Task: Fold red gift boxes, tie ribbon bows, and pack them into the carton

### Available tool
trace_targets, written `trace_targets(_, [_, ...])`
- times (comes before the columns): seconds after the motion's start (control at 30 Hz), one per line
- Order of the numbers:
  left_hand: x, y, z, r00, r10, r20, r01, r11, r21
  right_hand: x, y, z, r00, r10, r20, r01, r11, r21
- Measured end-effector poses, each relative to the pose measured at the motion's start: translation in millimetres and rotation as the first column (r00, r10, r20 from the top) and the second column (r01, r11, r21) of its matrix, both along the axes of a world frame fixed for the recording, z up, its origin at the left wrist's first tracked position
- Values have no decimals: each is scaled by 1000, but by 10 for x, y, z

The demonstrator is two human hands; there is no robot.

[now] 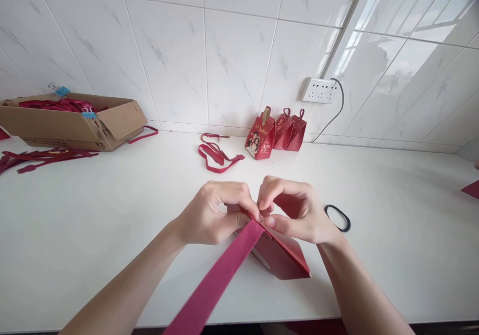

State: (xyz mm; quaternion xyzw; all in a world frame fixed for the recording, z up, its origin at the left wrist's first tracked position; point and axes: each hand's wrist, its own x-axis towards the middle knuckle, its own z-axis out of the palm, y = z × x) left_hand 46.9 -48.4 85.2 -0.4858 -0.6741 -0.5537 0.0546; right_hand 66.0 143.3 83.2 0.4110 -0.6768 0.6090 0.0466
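Observation:
A red paper gift box [288, 255] with a peaked top lies tilted on the white table in front of me. My left hand [220, 210] is closed, thumb and forefinger pinching the box's top edge. From that edge a wide red ribbon [220, 275] runs down toward me and out of view. My right hand [290, 208] is closed too, its fingertips pressed together at the top edge where the ribbon meets the box. Exactly what lies between those fingertips is partly hidden.
Three finished-looking red gift boxes [260, 138] with ribbon loops stand by the tiled wall. Loose red ribbons [215, 155] lie left of them. A cardboard box [75, 130] of ribbons sits at the left. At right are a black band [348, 225] and a wall socket [318, 90] with a cable.

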Motion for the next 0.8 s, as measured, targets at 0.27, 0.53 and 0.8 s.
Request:
trace_targets(0.27, [26, 3, -1, 999, 12, 37, -11, 999, -34, 262, -54, 172, 970, -180, -165, 199, 975, 103])
trace_targets(0.53, [33, 29, -14, 962, 150, -229, -141, 989, 53, 469, -37, 363, 882, -362, -302, 465, 778, 424])
trace_targets(0.8, [-43, 46, -57, 848, 348, -399, -298, 937, 184, 519, -255, 341, 571, -466, -675, 802, 494, 336])
